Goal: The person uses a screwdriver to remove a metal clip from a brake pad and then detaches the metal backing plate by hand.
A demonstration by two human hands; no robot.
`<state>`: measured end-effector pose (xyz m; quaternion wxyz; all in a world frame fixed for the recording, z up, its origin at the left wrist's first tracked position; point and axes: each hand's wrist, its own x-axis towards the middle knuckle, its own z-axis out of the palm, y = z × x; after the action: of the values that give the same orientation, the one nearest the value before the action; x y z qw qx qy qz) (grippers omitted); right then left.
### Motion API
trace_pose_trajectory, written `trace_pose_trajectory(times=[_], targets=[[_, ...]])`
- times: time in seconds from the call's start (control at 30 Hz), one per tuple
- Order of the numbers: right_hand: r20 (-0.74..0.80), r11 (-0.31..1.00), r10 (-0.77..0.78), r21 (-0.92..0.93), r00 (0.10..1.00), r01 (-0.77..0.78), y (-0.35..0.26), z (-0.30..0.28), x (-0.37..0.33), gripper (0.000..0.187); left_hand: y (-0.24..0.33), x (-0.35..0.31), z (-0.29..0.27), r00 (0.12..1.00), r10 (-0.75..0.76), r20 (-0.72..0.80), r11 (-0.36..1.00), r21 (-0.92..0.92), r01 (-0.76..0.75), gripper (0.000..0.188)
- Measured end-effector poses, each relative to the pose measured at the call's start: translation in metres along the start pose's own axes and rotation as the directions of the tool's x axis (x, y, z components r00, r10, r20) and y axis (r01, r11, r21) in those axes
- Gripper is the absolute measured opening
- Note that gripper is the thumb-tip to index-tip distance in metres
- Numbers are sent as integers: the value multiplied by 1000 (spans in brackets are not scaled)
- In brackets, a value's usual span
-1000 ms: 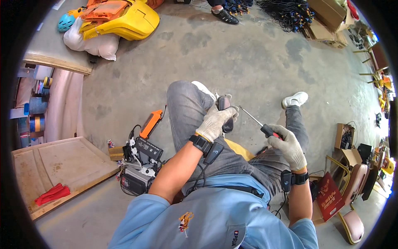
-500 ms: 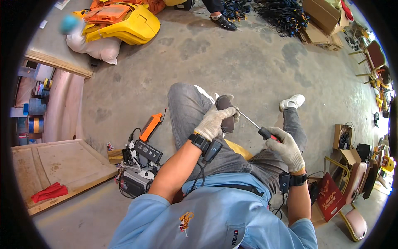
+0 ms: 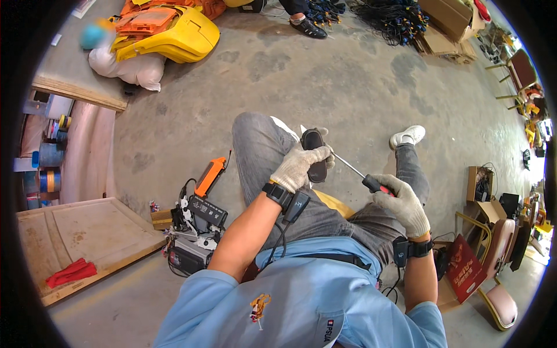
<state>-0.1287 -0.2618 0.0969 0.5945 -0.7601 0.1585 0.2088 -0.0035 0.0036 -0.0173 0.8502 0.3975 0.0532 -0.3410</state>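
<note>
Above my bent left leg, my gloved left hand (image 3: 295,167) grips a dark oval piece (image 3: 312,140), shaped like a pad, with thumb and fingers on either side. The piece stands nearly upright, and its far face is hidden. My right hand (image 3: 404,207), also in a pale knitted glove, is closed around the black and red handle of a screwdriver (image 3: 371,184). Its metal shaft slants up and left, and the tip ends by the left hand's fingers beside the oval piece. Whether the tip touches anything cannot be made out.
On the floor to my left are an orange tool (image 3: 210,176) and a grey-black device (image 3: 188,249) with cables. A wooden panel (image 3: 93,238) carries a red cloth (image 3: 72,272). Yellow plastic covers (image 3: 194,37) lie far left; cables (image 3: 386,20), cardboard (image 3: 447,46) and chairs (image 3: 499,249) stand elsewhere.
The oval piece has turned slightly in my left hand. My right hand keeps its grip on the screwdriver, barely moved. The whole view has shifted a little.
</note>
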Motion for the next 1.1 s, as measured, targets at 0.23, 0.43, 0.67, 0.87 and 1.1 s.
trace_pose_trajectory(times=[0.23, 0.43, 0.67, 0.87, 1.1], targets=[[-18, 999, -35, -40, 999, 35, 1, -13, -7, 45, 7, -5, 8, 1000, 9, 22, 998, 59, -11, 56], [-4, 993, -40, -110, 999, 40, -1, -14, -8, 46, 8, -6, 8, 999, -26, 25, 985, 174, 21, 59], [13, 982, -44, -185, 999, 46, -7, -14, -10, 47, 7, -4, 6, 998, -19, 56, 979, 206, 7, 56], [23, 979, -57, -194, 998, 61, -4, -17, -9, 47, 11, -8, 12, 999, -22, 46, 976, 218, 12, 57], [21, 967, -73, -245, 997, 76, -8, -19, -11, 48, 9, -7, 9, 998, -28, 61, 971, 239, 12, 59]])
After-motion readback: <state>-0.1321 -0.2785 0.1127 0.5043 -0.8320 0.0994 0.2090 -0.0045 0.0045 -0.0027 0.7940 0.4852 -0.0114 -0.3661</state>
